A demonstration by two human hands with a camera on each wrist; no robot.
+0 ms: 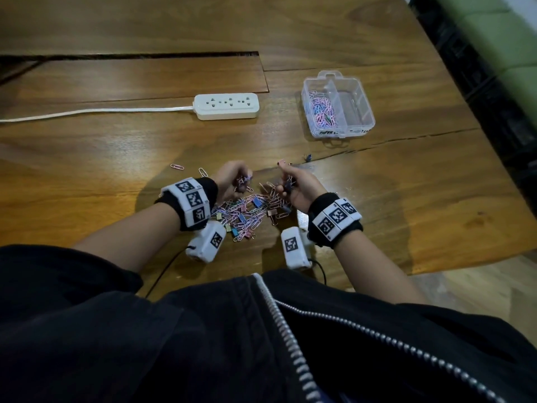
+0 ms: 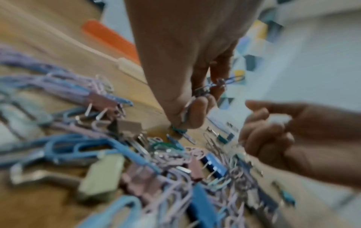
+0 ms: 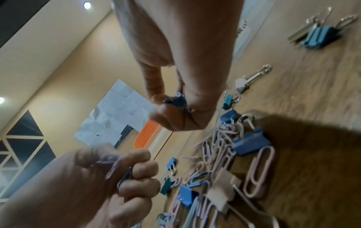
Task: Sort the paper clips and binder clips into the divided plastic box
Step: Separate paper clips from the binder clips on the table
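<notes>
The divided plastic box (image 1: 338, 104) stands on the bench (image 1: 406, 175), well apart from the hands, beyond them and to the right. Its left compartment is seen to hold a layer of paper clips (image 1: 321, 109); its right compartment looks bare, so no binder clips appear to have been sorted yet. A mixed pile (image 1: 250, 212) of paper clips and binder clips is spread on the bench between the wrists, and a few strays lie around it, among them a blue binder clip (image 3: 320, 36) off on its own. The left hand (image 1: 229, 181) is curled round a small bunch of paper clips. The right hand (image 1: 296, 186) is curled round something small and dark blue, judged to be a binder clip (image 3: 175, 100). The task is judged well short of halfway: most of the pile is left.
</notes>
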